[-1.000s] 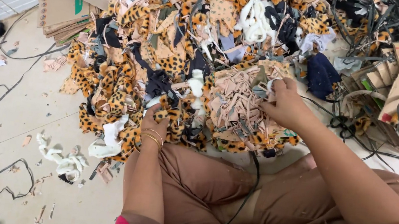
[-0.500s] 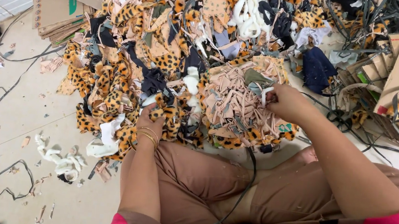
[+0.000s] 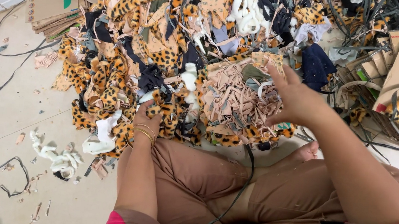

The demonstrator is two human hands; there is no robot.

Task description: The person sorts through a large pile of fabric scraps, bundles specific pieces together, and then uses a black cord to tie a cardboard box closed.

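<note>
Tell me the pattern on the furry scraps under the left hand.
Leopard print: black spots on orange-tan furry fabric scraps, beneath the left hand, clearest in the head view.

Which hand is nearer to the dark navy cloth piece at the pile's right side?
Right. The right hand is spread just left of the navy cloth; the left hand is far off, in leopard-print scraps.

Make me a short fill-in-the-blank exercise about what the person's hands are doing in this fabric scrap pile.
1. The left hand grips scraps with a ____ print.
2. The right hand hovers with fingers spread over a heap of ____ coloured scraps.
3. The left wrist wears ____ bangles.
4. The person sits on the ____.

Missing words: leopard; beige; gold; floor
</note>
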